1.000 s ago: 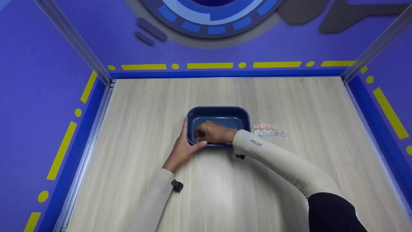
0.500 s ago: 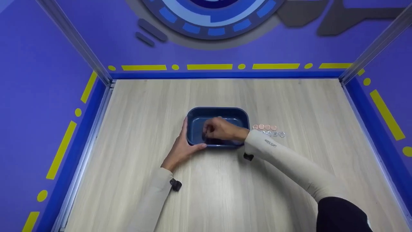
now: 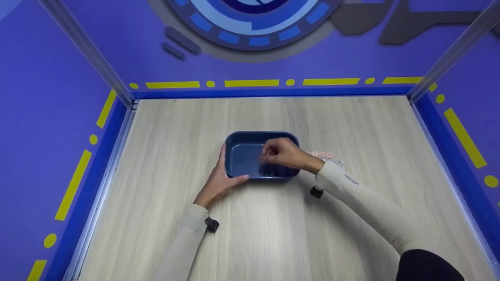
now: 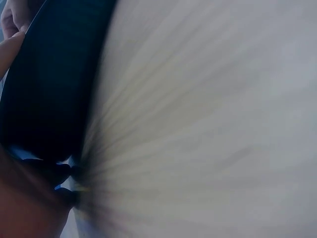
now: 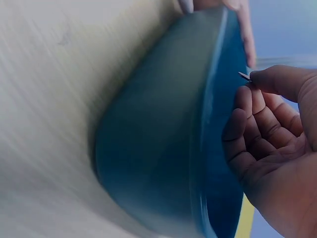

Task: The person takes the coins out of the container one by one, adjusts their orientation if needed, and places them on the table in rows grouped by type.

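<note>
A dark blue rectangular dish (image 3: 242, 162) with rounded corners sits upright on the table. At its left front corner my left hand (image 3: 218, 180) holds it, fingers along the left wall and thumb (image 3: 243, 179) at the front rim. Over the right half of the dish is my right hand (image 3: 286, 153), pinching a thin coin (image 5: 244, 76) between thumb and fingertips; the right wrist view catches the coin nearly edge-on. To the right of the dish lies a row of copper coins (image 3: 322, 155). Silver coins (image 3: 339, 162) in front of them are mostly covered by the right forearm.
The pale wooden table (image 3: 175, 148) runs back to a blue wall (image 3: 117, 47) with yellow marks. Metal rails (image 3: 99, 179) edge the sides. The right sleeve (image 3: 367, 195) crosses over the table's right part.
My right hand has moved right and slightly back across the dish, from its left front part to its right half, fingers pinched. The left hand keeps its place on the dish.
</note>
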`<state>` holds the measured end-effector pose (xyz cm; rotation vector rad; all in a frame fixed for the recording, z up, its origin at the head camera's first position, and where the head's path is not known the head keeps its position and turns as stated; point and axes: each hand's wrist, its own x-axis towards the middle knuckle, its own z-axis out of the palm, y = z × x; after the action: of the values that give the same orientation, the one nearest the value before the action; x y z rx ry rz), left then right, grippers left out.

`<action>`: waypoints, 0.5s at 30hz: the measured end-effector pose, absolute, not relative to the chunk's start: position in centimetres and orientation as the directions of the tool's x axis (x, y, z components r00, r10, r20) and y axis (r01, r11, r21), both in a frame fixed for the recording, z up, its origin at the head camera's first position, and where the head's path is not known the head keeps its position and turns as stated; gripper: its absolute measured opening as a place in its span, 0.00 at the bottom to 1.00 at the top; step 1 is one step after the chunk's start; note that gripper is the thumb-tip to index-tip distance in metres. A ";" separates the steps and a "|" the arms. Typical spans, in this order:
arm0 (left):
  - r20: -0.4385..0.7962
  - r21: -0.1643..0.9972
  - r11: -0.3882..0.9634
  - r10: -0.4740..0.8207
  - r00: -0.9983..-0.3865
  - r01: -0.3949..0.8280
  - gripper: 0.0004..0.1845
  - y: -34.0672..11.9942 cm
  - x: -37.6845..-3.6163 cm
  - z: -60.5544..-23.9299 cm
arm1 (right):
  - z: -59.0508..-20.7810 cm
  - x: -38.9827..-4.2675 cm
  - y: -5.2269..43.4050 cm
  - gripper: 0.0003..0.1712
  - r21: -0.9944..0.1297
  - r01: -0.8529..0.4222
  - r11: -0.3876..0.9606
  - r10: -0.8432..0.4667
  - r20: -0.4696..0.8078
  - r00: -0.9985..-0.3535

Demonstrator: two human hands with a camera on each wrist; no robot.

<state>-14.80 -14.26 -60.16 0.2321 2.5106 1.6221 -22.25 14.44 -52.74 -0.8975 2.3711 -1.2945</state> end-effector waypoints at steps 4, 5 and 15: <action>-0.031 0.912 0.407 0.193 -0.981 0.051 0.77 -14.3 -14.7 -60.4 | -52.5 -22.1 15.9 0.06 -0.875 -0.308 0.374 -0.601 0.024 -0.799; -0.029 0.913 0.404 0.190 -0.981 0.051 0.77 -14.3 -14.7 -60.4 | -52.4 -22.0 16.2 0.07 -0.883 -0.291 0.369 -0.590 0.019 -0.807; -0.012 0.918 0.391 0.189 -0.982 0.064 0.76 -14.0 -14.7 -60.4 | -52.8 -21.8 20.2 0.06 -0.937 -0.164 0.309 -0.487 -0.008 -0.873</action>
<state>-14.74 -13.97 -60.35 0.2305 2.5229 1.6564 -21.76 20.24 -52.79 -0.5890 2.2903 -1.5853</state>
